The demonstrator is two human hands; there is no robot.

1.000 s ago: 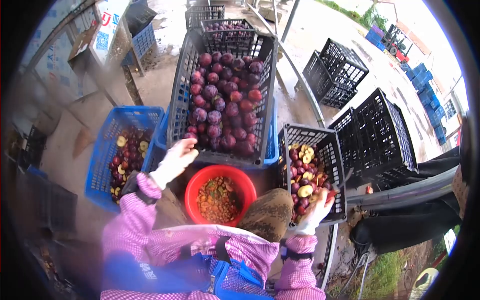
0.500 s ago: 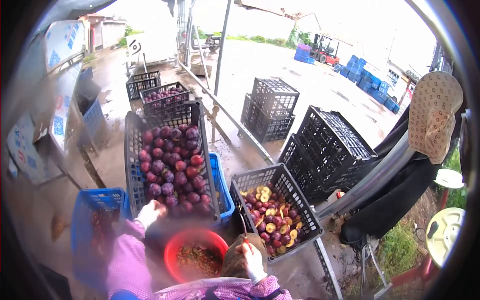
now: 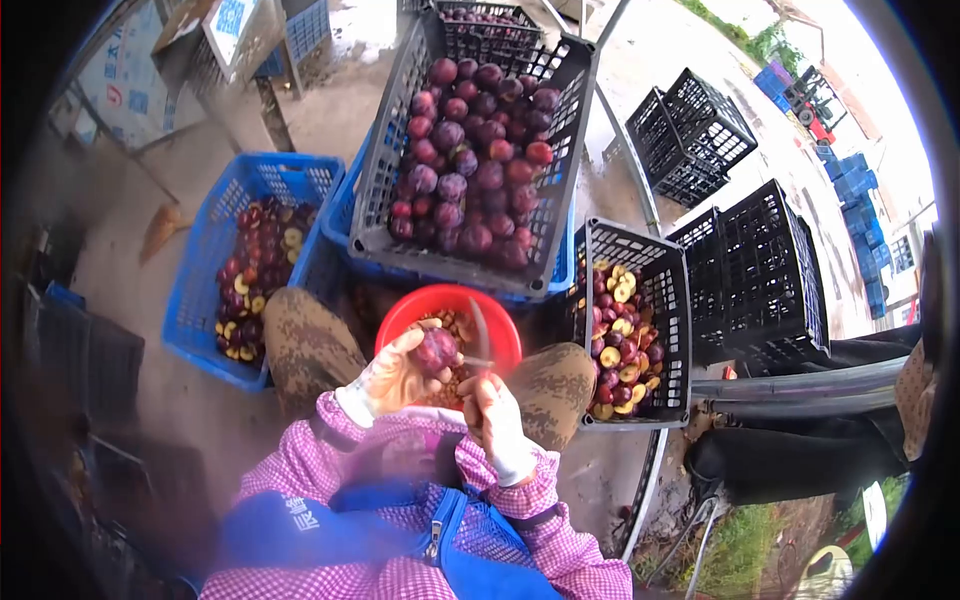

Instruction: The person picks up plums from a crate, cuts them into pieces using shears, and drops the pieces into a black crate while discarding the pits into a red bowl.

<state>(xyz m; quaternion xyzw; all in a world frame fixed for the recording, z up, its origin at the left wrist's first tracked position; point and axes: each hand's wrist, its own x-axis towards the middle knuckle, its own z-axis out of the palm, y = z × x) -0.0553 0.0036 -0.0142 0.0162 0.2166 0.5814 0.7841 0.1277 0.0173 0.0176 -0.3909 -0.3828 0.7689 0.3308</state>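
A whole plum [image 3: 437, 352] is held in the gloved fingers of my left hand [image 3: 392, 375], over the red basin [image 3: 398, 318]. My right hand [image 3: 494, 420] is closed round the handle of a knife with a curved blade [image 3: 482, 328]. The blade points up, just right of the plum; whether it touches the skin I cannot tell. Small brownish pieces, perhaps pits, lie in the basin between my knees. Beyond it, a black crate [image 3: 365, 225] of whole plums rests on a blue crate.
At right, a black crate [image 3: 683, 300] holds cut plums with yellow flesh. A blue crate [image 3: 185, 300] at left holds more cut plums. Stacked black crates [image 3: 760, 270] and a metal rail [image 3: 800, 388] are farther right. A red forklift [image 3: 815, 125] stands in the distance.
My left hand has come from the black crate's near edge to above the basin, now with a plum. My right hand has brought the knife beside it. The view has tilted down and turned.
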